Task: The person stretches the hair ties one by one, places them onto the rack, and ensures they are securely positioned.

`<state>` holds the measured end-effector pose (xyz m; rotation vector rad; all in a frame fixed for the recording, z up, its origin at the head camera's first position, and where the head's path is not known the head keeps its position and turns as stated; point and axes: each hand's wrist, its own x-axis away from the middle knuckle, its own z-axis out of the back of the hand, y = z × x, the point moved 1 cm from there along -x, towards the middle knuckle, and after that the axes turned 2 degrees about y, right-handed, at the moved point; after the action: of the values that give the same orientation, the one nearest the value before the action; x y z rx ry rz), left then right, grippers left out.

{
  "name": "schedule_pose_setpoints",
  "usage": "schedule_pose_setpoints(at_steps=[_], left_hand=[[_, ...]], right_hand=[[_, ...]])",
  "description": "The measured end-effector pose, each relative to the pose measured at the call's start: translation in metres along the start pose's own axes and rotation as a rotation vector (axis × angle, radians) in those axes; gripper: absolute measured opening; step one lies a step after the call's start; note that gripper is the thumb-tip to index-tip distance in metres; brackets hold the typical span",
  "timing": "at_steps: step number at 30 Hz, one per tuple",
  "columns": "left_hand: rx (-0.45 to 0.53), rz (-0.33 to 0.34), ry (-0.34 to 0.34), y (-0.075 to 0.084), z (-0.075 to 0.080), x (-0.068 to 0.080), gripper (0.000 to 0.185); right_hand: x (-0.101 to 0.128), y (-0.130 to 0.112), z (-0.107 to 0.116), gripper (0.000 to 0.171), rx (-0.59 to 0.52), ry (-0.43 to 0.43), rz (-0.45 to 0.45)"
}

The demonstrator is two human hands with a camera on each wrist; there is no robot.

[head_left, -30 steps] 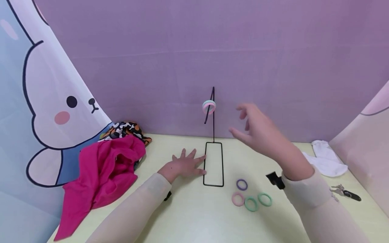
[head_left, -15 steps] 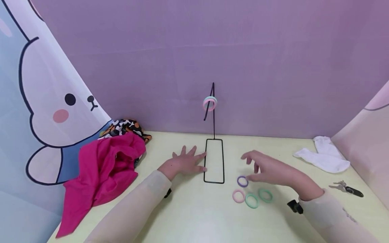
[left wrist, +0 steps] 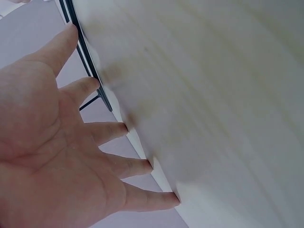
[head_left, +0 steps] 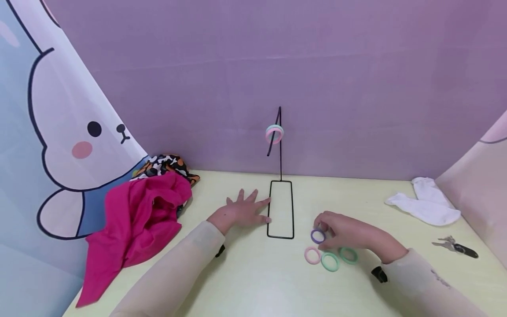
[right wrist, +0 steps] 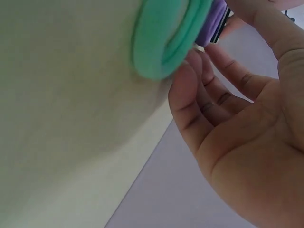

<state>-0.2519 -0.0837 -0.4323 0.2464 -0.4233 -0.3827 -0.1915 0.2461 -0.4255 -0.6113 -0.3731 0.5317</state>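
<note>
My left hand (head_left: 242, 212) rests with spread fingers beside the black wire stand (head_left: 292, 209), its thumb and forefinger touching the base's left bar. Over the table, my right hand (head_left: 343, 230) has its thumb and curled fingers around the purple hair tie (head_left: 313, 240), which lies flat. A pink hair tie (head_left: 306, 256) and two green hair ties (head_left: 322, 263) lie just in front; one green hair tie (right wrist: 154, 40) looms near the fingers in the right wrist view. A pink hair tie (head_left: 267, 136) and a mint one hang on the stand's sloping arm.
Bright pink cloth (head_left: 138, 215) and a patterned cloth (head_left: 168, 165) are heaped at the left. White socks (head_left: 429, 209) and keys with a black fob (head_left: 465, 251) lie at the right. A purple curtain (head_left: 356, 88) hangs behind the table.
My right hand has come down from beside the stand's arm to the purple hair tie, its fingers closing about it. The left hand stays at the stand's base.
</note>
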Motion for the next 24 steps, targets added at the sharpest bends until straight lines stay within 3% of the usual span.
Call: schedule_pose_setpoints(at_steps=[14,24], left_hand=[[-0.008,0.008,-0.006,0.002,0.0,0.002,0.077],[-0.012,0.01,-0.003,0.001,0.0,-0.001,0.078]], right_hand=[[-0.005,0.0,-0.008,0.028,0.014,0.038,0.026],[-0.012,-0.001,-0.009,0.019,0.114,0.071,0.056]])
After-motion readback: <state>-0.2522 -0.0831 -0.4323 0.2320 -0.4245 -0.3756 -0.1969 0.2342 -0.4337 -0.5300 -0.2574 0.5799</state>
